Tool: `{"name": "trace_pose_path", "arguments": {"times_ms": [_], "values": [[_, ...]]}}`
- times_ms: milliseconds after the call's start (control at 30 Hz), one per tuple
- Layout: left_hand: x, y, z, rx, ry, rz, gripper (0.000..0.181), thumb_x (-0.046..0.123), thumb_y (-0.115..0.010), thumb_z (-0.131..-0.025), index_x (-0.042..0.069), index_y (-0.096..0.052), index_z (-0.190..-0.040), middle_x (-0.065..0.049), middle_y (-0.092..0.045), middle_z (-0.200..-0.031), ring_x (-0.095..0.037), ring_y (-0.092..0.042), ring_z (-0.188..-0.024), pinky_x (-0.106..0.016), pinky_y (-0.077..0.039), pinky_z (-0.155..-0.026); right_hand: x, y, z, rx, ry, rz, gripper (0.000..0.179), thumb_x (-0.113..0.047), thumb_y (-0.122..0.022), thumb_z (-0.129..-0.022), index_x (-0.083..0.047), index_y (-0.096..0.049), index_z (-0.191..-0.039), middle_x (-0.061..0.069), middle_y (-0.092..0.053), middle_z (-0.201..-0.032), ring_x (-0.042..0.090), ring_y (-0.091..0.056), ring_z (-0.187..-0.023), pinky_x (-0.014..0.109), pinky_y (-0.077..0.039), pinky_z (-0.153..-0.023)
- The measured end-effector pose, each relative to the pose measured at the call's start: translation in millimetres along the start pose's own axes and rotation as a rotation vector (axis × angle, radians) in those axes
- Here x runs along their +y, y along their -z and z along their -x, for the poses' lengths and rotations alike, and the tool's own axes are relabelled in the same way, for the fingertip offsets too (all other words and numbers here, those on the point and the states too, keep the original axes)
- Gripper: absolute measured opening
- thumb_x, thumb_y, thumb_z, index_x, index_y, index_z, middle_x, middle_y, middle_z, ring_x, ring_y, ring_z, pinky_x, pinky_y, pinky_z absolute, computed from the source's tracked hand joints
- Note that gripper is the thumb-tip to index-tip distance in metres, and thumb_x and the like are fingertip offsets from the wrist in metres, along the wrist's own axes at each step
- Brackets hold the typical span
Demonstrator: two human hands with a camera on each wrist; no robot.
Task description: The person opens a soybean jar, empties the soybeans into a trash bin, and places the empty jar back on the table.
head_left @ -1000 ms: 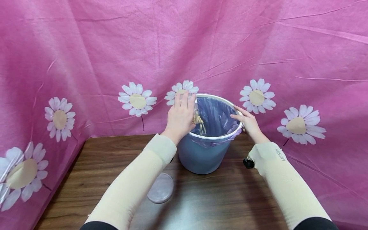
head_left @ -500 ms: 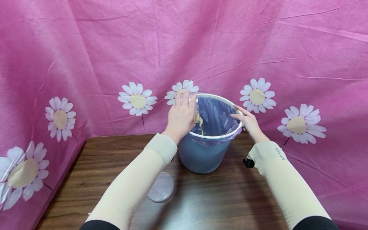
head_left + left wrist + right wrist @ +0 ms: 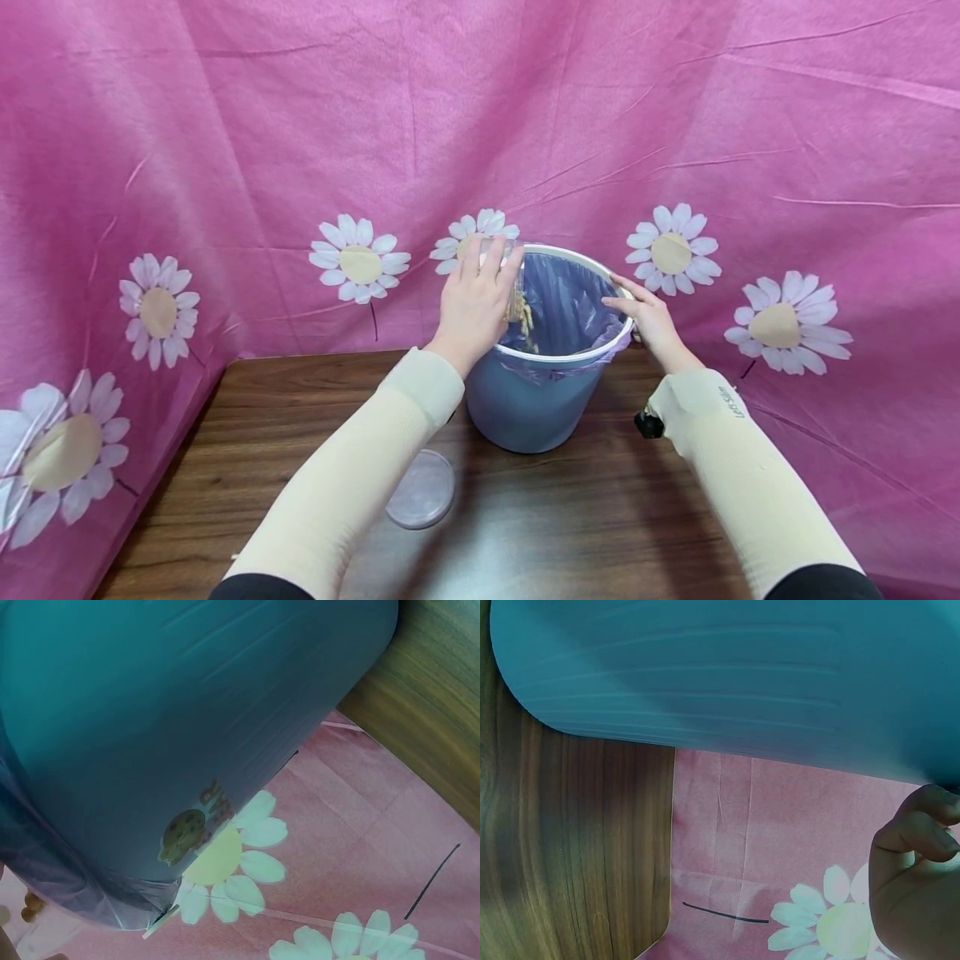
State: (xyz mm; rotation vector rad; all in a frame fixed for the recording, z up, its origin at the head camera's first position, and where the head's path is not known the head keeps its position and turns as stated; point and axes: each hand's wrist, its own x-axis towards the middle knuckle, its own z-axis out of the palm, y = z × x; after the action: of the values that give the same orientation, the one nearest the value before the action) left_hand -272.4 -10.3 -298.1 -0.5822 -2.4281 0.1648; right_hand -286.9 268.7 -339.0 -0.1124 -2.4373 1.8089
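In the head view my left hand (image 3: 474, 304) grips a clear plastic jar (image 3: 519, 283), tilted over the left rim of a blue-grey trash bin (image 3: 528, 408). Small yellowish pieces (image 3: 525, 314) spill from the jar into the bin; their exact kind is too small to tell. A dark plastic liner (image 3: 566, 300) lines the bin and folds over its white rim. On the bin's right side my right hand (image 3: 651, 323) holds the rim, two fingers lying over the edge. The right wrist view shows its curled fingers (image 3: 922, 829) against the bin's wall.
A round clear lid (image 3: 422, 490) lies flat on the brown wooden table (image 3: 570, 525), left of the bin and beside my left forearm. Behind hangs a pink cloth (image 3: 465, 108) printed with white daisies, close against the table's back edge.
My left hand has shifted slightly right with the jar over the bin. Yellowish pieces keep falling from it. The right hand, bin and lid stay where they were.
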Motion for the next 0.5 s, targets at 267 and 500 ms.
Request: {"name": "trace_pose_path", "arguments": {"times_ms": [267, 500], "values": [[0.7, -1.5, 1.3, 0.006, 0.018, 0.012, 0.088, 0.036, -0.076, -0.079, 0.020, -0.031, -0.153, -0.008, -0.032, -0.159, -0.036, -0.023, -0.147, -0.046, -0.022, -0.122, 1.2, 0.6, -0.8, 0.004, 0.005, 0.029, 0.065, -0.032, -0.067, -0.092, -0.020, -0.043, -0.151, 0.003, -0.056, -0.129, -0.004, -0.044, -0.045, 0.016, -0.039, -0.046], [2.3, -2.4, 2.0, 0.057, 0.034, 0.038, 0.079, 0.029, -0.072, -0.082, 0.025, -0.034, -0.152, -0.004, -0.031, -0.159, -0.035, -0.022, -0.148, -0.049, -0.033, -0.114, 1.1, 1.3, -2.2, 0.010, 0.000, 0.050, 0.064, -0.033, -0.067, -0.092, -0.022, -0.044, -0.150, -0.001, -0.056, -0.118, -0.002, -0.042, -0.043, 0.018, -0.038, -0.045]]}}
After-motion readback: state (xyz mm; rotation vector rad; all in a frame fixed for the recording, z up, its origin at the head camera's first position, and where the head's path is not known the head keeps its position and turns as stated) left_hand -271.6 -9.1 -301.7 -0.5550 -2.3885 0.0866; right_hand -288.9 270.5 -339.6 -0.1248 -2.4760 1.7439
